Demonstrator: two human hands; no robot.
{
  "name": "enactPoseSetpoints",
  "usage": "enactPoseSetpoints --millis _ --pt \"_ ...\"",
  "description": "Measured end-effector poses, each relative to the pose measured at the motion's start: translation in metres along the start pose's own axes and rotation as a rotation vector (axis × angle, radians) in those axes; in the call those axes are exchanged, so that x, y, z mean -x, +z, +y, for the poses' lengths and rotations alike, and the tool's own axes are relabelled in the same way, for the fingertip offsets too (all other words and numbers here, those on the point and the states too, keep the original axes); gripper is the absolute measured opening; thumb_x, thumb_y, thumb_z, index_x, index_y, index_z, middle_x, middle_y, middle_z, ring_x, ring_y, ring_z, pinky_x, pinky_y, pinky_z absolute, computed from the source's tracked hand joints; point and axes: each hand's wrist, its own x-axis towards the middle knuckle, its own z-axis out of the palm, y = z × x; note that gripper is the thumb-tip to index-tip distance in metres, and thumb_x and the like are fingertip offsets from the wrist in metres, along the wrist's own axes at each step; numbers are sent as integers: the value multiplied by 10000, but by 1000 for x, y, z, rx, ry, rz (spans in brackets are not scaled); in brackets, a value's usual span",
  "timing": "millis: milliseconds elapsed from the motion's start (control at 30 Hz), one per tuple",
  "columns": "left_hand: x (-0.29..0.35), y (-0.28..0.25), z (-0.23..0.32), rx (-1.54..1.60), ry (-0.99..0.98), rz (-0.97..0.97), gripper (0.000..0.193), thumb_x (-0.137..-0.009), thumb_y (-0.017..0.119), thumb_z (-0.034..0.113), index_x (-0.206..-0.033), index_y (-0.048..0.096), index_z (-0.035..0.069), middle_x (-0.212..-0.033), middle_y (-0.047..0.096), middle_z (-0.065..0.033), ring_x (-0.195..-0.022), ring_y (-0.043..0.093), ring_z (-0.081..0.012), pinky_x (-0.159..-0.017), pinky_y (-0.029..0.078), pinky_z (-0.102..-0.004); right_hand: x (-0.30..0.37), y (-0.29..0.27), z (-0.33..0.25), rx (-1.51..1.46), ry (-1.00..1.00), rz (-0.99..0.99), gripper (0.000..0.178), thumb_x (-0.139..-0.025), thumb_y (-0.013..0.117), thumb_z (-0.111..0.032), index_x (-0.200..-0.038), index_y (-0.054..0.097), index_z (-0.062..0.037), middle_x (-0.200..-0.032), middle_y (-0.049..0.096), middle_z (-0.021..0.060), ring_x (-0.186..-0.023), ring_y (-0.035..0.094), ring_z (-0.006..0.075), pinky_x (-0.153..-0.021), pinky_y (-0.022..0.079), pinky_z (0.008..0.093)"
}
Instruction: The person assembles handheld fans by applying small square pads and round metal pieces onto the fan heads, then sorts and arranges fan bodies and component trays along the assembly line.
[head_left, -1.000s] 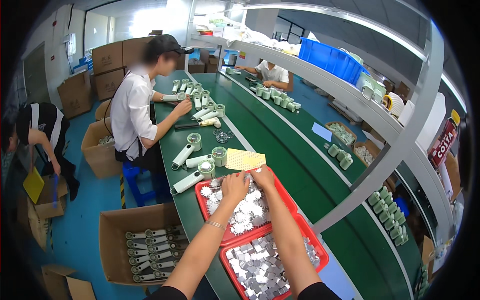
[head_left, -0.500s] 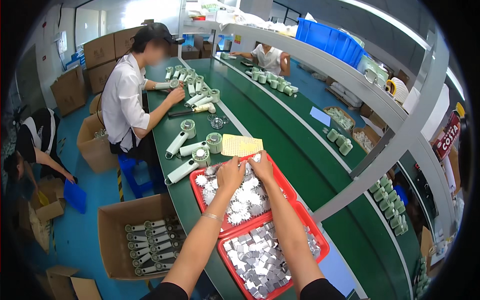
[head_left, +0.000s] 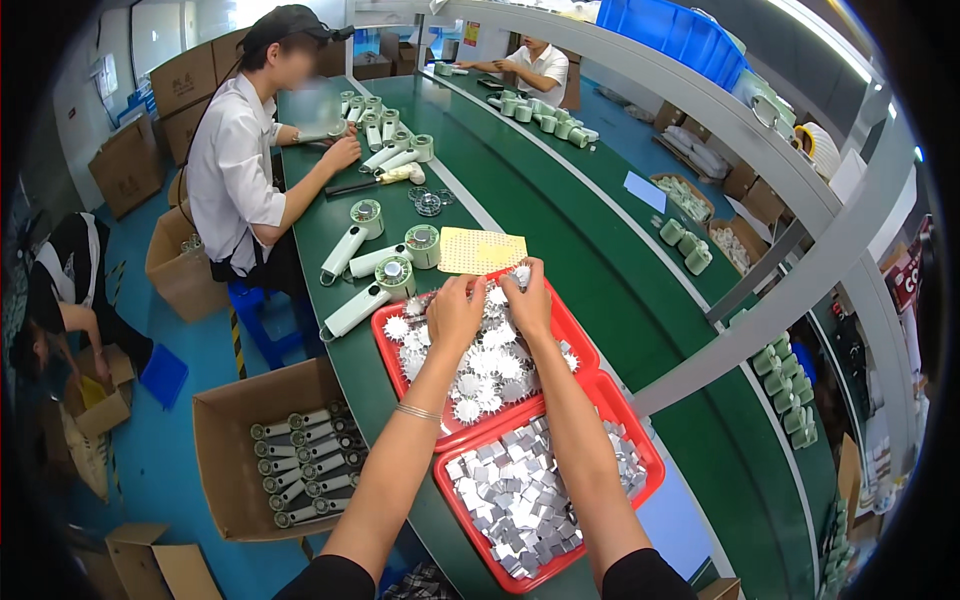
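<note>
Both my hands are over the far end of a red tray (head_left: 590, 335) heaped with silvery toothed wheels (head_left: 480, 385). My right hand (head_left: 528, 303) pinches one toothed wheel (head_left: 521, 273) at its fingertips, by the tray's far right corner. Just to the left, my left hand (head_left: 455, 312) has its fingers bent and drawn together among the wheels; what they hold, if anything, is hidden. A second red tray (head_left: 652, 478) with small flat silver pieces (head_left: 520, 490) lies nearer, under my forearms. Beyond my hands is a yellow dotted sheet (head_left: 482, 250).
Pale green handheld housings (head_left: 358, 312) lie left of the trays on the green bench (head_left: 590, 265). A cardboard box (head_left: 225, 440) of similar units stands below left. A co-worker (head_left: 240, 150) sits at the left edge; a metal frame post (head_left: 740, 350) rises at right.
The view has shifted, so the bench and trays sit higher in the picture. My hands stay over the same tray, slightly farther apart. The seated co-worker's head has lifted a little.
</note>
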Motion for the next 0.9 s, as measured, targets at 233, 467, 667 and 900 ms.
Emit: enactPoseSetpoints --millis 233,467,667,900 --pt "-8 -4 -7 -45 2 -145 445 -969 471 454 -1100 697 94 -992 699 -174 -923 656 -390 -826 505 -462 2 1 -4 -85 6 31 573 -833 657 -391 -1281 443 -103 -993 672 270 -959 648 438 -831 483 472" --pt "-10 -4 -3 24 -80 -191 485 -971 452 472 -1039 677 48 -898 692 -224 -901 645 -436 -812 485 -496 7 5 -7 -144 -61 97 531 -842 681 -332 -1258 460 -88 -952 661 187 -825 644 285 -719 489 391" --pt "-10 4 -14 283 -58 -4 459 -965 495 452 -1077 648 34 -939 685 -239 -916 639 -430 -797 479 -462 12 5 -26 -229 -35 76 515 -837 681 -321 -1258 475 -107 -1028 681 224 -925 673 380 -793 502 428" --pt "-12 -8 -28 462 -90 -41 449 -985 475 465 -1145 594 63 -922 679 -174 -891 644 -310 -814 461 -381 23 13 -48 -178 -53 40 497 -825 687 -313 -1241 499 -116 -956 689 219 -896 674 367 -781 499 419"
